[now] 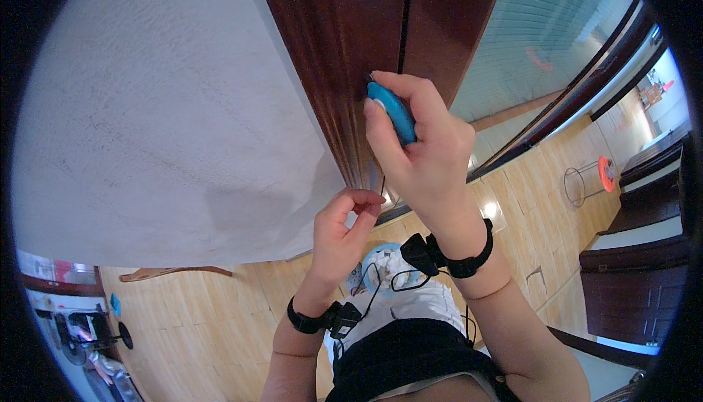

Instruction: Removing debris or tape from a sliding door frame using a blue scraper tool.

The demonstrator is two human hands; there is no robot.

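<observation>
My right hand [428,135] is closed around a small, rounded blue tool [401,122] with a white button, which my thumb presses. Its dark tip lies at the brown wooden door frame [329,58], close to the dark vertical gap beside it. I cannot tell whether the tip touches the wood. Lower down, my left hand [344,230] has thumb and forefinger pinched together near the foot of the frame. Anything between those fingertips is too small to make out. Each wrist wears a black strap with a small black device and cable.
A white wall [168,109] meets the frame on the left. To the right is a ribbed glass panel [549,28]. Light wood-look floor [198,321] lies below, with an orange-topped stool [606,174] and dark cabinets [637,292] at right. A blue-rimmed basin [370,255] stands near my legs.
</observation>
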